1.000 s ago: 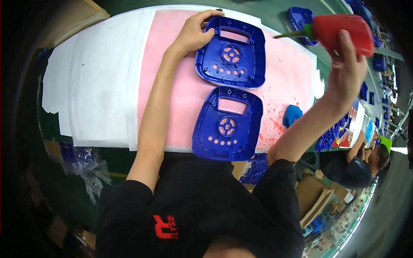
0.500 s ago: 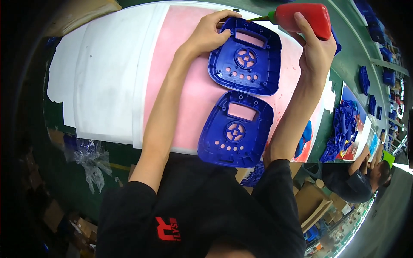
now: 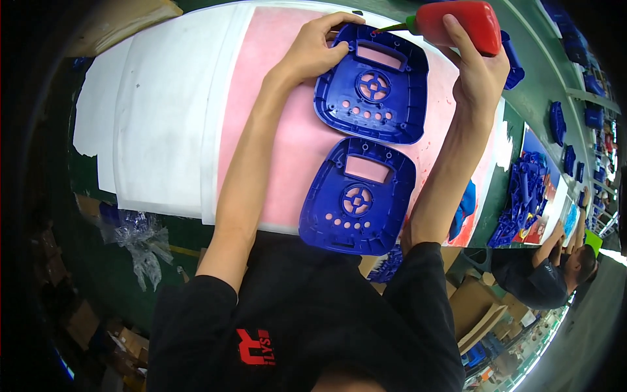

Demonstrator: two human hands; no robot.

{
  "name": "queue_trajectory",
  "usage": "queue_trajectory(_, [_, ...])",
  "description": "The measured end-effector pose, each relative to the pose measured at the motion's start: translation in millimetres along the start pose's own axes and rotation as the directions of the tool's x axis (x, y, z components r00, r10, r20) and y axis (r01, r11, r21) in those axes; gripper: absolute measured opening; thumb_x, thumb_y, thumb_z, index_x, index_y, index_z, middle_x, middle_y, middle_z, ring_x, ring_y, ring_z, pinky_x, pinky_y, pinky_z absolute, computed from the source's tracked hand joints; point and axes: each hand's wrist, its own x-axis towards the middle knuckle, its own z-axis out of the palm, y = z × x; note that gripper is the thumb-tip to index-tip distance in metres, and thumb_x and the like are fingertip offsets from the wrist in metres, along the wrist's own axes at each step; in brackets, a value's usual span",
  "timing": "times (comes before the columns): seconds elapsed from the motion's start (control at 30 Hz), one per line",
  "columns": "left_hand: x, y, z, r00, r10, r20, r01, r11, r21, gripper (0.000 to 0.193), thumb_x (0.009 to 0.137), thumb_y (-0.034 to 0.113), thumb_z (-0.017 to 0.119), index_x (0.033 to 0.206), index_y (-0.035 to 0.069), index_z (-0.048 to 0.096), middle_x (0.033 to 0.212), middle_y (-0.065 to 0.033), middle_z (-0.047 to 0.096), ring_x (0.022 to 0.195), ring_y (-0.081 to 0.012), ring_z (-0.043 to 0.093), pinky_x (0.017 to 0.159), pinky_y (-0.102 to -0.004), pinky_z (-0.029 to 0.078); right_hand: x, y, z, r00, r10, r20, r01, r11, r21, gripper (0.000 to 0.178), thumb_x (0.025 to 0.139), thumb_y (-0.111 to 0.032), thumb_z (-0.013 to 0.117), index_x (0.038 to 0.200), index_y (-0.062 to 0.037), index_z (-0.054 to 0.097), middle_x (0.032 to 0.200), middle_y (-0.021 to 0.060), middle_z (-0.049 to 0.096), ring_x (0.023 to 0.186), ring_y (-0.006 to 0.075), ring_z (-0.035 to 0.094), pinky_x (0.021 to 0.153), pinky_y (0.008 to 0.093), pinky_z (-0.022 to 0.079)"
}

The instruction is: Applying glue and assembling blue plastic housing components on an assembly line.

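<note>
Holding Steady

The far hollow blue plastic shell (image 3: 369,106) is pinched on pink sheeting (image 3: 287,171) by the half-curled left hand (image 3: 315,49), likely against sliding. The red plastic bottle (image 3: 475,23) is tipped toward it by the curled right hand (image 3: 482,75); touching can't be told.

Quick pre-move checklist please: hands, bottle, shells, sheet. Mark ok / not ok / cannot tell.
1. Left hand steadying the far blue shell at its upper left corner: ok.
2. Right hand wrapped around the red bottle: ok.
3. Nozzle aimed at the far shell's top edge: ok; actual contact: cannot tell.
4. Liquid leaving the nozzle: cannot tell, too small.
5. Near blue shell clear of the far one: cannot tell, their edges meet in this view.
6. Pink sheet free of marks: not ok, red stains near the right forearm.
</note>
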Motion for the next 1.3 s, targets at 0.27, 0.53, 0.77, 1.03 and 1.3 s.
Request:
queue_trajectory(0.27, [0.0,-4.2,0.0,1.0,0.012,-0.011,-0.012,1.0,0.006,0.043,0.074,-0.004,0.051,0.116,0.003,0.057,0.111,-0.0117,0.06,0.1,-0.0204,0.06,0.091,-0.0312,0.047,0.2,3.2,1.0,0.997,0.062,-0.045,-0.063,0.997,-0.033,0.045,0.074,-0.017,0.075,0.113,-0.0043,0.055,0.093,0.0051,0.062,0.077,0.0153,0.063,0.066,0.0273,0.052])
queue_trajectory(0.53, [-0.5,-1.4,-0.4,1.0,0.003,0.006,-0.003,1.0,0.01,0.043,0.075,-0.005,0.052,0.117,0.003,0.056,0.109,-0.011,0.06,0.098,-0.0193,0.06,0.089,-0.0301,0.047,-0.6,-0.1,3.9,0.999,0.05,-0.008,-0.05,0.999,0.0,0.046,0.074,-0.015,0.074,0.115,-0.0039,0.054,0.092,0.005,0.062,0.076,0.0149,0.062,0.065,0.0268,0.052])
queue_trajectory(0.77, [0.3,-3.2,0.0,1.0,-0.002,0.009,0.002,1.0,-0.023,0.043,0.075,-0.005,0.051,0.118,0.003,0.056,0.109,-0.0104,0.06,0.098,-0.0179,0.059,0.088,-0.0289,0.048,-1.1,0.5,4.7,0.999,0.034,-0.035,-0.035,0.999,-0.039,0.045,0.074,-0.016,0.074,0.114,-0.0039,0.056,0.09,0.0049,0.062,0.075,0.0148,0.062,0.063,0.0256,0.051])
queue_trajectory(1.03, [0.3,-2.3,0.4,1.0,-0.008,0.016,0.009,0.999,-0.039,0.043,0.076,-0.005,0.051,0.117,0.003,0.056,0.109,-0.0103,0.06,0.099,-0.0179,0.059,0.09,-0.0292,0.047,0.9,-2.2,-8.4,0.998,0.061,-0.016,-0.062,0.996,-0.065,0.049,0.074,-0.013,0.075,0.117,-0.0033,0.054,0.091,0.0052,0.061,0.075,0.0151,0.062,0.063,0.0261,0.052])
queue_trajectory(1.3, [-0.6,-0.3,-0.4,1.0,-0.004,0.02,0.005,1.0,-0.021,0.043,0.076,-0.006,0.05,0.118,0.003,0.055,0.109,-0.01,0.06,0.1,-0.0178,0.059,0.09,-0.0292,0.047,2.5,-7.2,-19.0,1.0,0.018,0.001,-0.018,0.996,-0.092,0.049,0.074,-0.011,0.074,0.118,-0.0031,0.053,0.092,0.0049,0.061,0.075,0.0148,0.062,0.063,0.0259,0.052])
